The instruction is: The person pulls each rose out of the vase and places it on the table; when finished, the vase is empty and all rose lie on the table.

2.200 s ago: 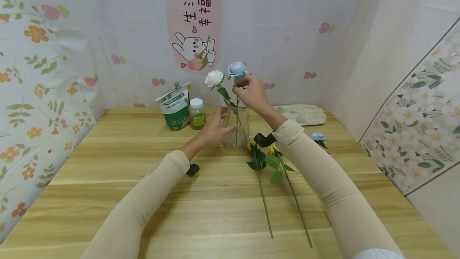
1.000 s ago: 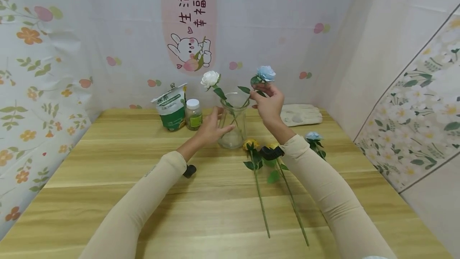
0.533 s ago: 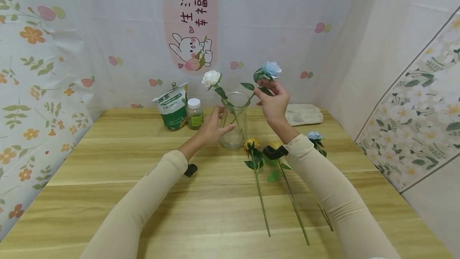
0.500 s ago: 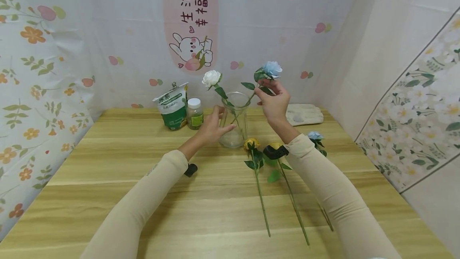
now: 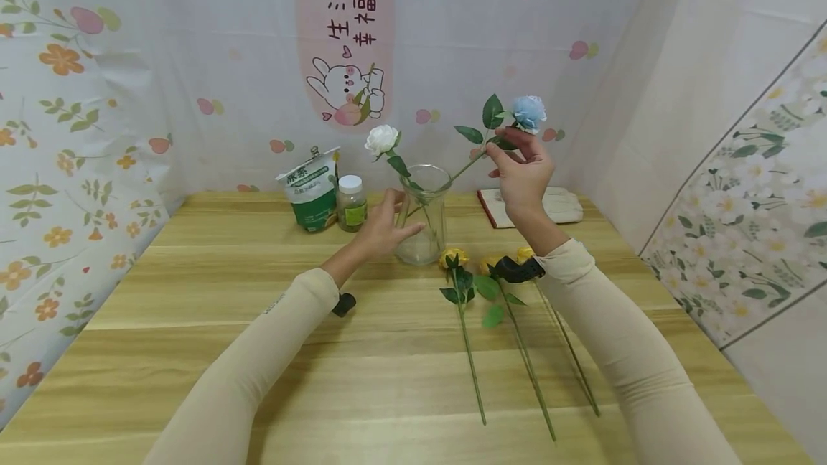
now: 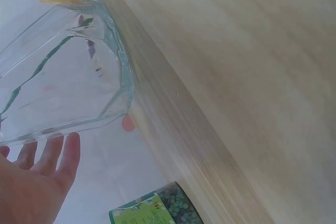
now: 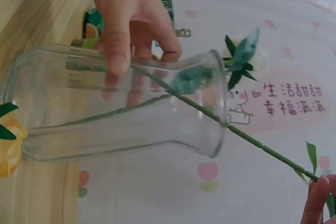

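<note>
A clear glass vase [image 5: 434, 232] stands upright on the wooden table. Around its left side my left hand [image 5: 380, 232] rests, its thumb in front and its fingers behind, as the right wrist view shows. A white rose [image 5: 382, 140] leans left out of the vase. My right hand [image 5: 526, 172] pinches the upper stem of a light blue rose [image 5: 530, 113] just under its bloom. That stem [image 7: 262, 148] slants over the vase's right rim, its lower part inside the glass. Yellow roses [image 5: 454, 258] lie on the table in front and to the right.
Left of the vase stand a white-capped jar [image 5: 352, 205] and a green and white pouch [image 5: 315, 199]. White gloves [image 5: 563, 205] lie at the back right. A printed curtain [image 5: 258, 77] hangs behind the table [image 5: 362, 379]. My right forearm covers part of the table's right side.
My right hand has moved right and up with the blue rose, tilting it from nearly upright to a rightward slant. My left hand has stayed at the vase. Another yellow rose now shows beside my right wrist.
</note>
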